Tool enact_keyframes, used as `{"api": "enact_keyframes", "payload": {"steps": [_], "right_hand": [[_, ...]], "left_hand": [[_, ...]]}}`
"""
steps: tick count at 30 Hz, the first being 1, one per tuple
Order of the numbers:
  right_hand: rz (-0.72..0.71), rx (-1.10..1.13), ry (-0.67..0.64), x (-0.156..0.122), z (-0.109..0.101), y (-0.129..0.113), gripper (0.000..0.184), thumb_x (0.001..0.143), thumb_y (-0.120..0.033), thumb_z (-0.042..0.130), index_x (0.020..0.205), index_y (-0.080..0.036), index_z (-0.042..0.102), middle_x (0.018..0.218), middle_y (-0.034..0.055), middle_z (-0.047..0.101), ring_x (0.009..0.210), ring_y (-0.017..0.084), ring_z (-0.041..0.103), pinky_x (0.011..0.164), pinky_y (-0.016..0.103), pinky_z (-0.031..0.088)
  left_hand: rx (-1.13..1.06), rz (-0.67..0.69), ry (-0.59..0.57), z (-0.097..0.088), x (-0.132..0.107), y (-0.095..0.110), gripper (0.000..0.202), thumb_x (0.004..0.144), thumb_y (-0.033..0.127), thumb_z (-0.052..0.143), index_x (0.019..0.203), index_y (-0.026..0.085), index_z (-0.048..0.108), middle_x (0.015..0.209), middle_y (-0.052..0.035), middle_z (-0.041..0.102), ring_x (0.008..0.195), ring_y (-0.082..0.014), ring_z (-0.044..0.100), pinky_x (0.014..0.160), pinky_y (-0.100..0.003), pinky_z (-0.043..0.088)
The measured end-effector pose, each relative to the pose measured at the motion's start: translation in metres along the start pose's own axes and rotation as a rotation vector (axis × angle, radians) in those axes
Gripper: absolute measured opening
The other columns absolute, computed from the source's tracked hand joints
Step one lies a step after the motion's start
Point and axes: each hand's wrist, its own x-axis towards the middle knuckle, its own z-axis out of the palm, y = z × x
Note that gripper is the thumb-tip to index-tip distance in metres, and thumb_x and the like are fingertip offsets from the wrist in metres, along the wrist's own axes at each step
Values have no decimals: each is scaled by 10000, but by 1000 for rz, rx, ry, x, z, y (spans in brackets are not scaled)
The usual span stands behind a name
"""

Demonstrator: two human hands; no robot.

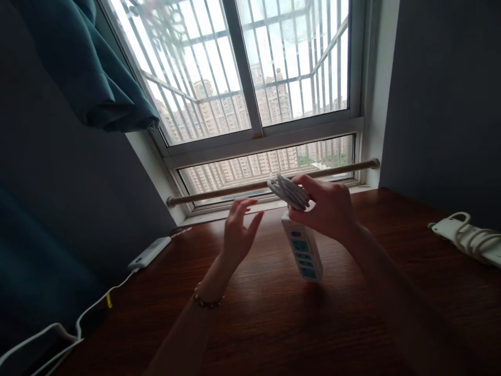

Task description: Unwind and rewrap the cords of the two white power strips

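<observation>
My right hand (pixel 329 209) grips a bundled white power cord (pixel 288 192), its thumb and fingers closed around one end of the coil. Below that hand is a white power strip (pixel 302 248) with blue-green socket faces, tilted with its lower end close to the wooden surface. Whether the strip rests on the wood or hangs by the cord I cannot tell. To the left, my left hand (pixel 239 227) holds nothing; its fingers and thumb are apart and point toward the coil. A beaded bracelet (pixel 207 300) circles the left wrist.
Brown wooden surface (pixel 266 324) runs up to a barred window (pixel 250 94) with a rod (pixel 235 192) across it. Another white strip with coiled cord (pixel 469 237) lies at right. At left, a white device (pixel 151 253) trails a cable. A teal curtain (pixel 90 73) hangs upper left.
</observation>
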Motion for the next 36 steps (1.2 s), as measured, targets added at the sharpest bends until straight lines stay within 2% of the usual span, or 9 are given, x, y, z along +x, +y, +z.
{"api": "enact_keyframes", "payload": {"steps": [4, 6, 9, 16, 20, 25, 28, 32, 36], "right_hand": [[40, -153, 5, 2, 12, -8, 229, 672, -315, 609, 865, -198, 575, 702, -40, 555, 602, 138, 497, 535, 262, 221], [49, -214, 24, 2, 17, -11, 255, 701, -372, 611, 868, -184, 565, 689, -17, 542, 600, 151, 498, 534, 272, 205], [61, -286, 54, 1, 24, -14, 286, 754, -418, 589, 838, -150, 539, 659, 14, 525, 593, 164, 501, 535, 283, 196], [2, -185, -58, 2, 30, -10, 433, 735, -469, 686, 896, -108, 509, 731, 36, 537, 644, 187, 520, 543, 287, 277], [4, 142, -158, 1, 37, -6, 489, 738, -379, 735, 1046, -138, 443, 949, 38, 574, 796, 181, 559, 651, 274, 395], [431, 674, -267, -3, 50, 1, 580, 703, -307, 727, 1093, -154, 325, 905, 36, 566, 613, 148, 568, 579, 272, 450], [575, 994, -613, -5, 54, 9, 435, 770, -371, 644, 996, -113, 377, 827, 84, 595, 708, 185, 599, 660, 297, 465], [488, 1304, -1130, -9, 57, 21, 294, 909, -385, 485, 897, -91, 485, 935, 146, 602, 897, 184, 587, 766, 289, 452], [607, 1202, -804, -8, 57, 32, 334, 870, -448, 533, 900, -116, 521, 664, 18, 519, 567, 137, 539, 519, 237, 436]], "left_hand": [[-415, -284, -125, -13, 34, 53, 368, 797, 484, 553, 887, 141, 652, 753, -54, 641, 689, -161, 592, 640, -275, 479], [-492, -330, -279, -6, 44, 68, 445, 792, 546, 519, 780, 121, 652, 687, -50, 618, 667, -154, 581, 624, -262, 468], [-550, -365, -274, 14, 53, 74, 469, 765, 568, 541, 637, 119, 579, 590, -10, 537, 569, -100, 494, 543, -216, 399], [-855, -522, -178, 37, 59, 66, 358, 699, 437, 673, 655, 114, 525, 549, 34, 494, 485, -47, 421, 451, -169, 323], [-939, -547, -60, 33, 60, 54, 289, 715, 378, 655, 686, 107, 559, 539, 10, 563, 449, -72, 484, 433, -181, 371], [-1081, -568, 184, 12, 65, 33, 221, 706, 304, 625, 653, 91, 596, 536, -24, 608, 516, -121, 591, 523, -217, 476], [-1153, -566, 322, -7, 68, 19, 156, 669, 234, 631, 600, 104, 576, 529, -1, 592, 549, -113, 607, 548, -202, 483], [-1222, -534, 380, -23, 67, 4, 158, 654, 199, 640, 569, 119, 534, 512, 28, 538, 524, -72, 551, 573, -193, 478], [-1132, -583, 324, -29, 63, -7, 211, 639, 257, 717, 621, 107, 570, 507, 35, 533, 504, -53, 521, 521, -162, 443]]}}
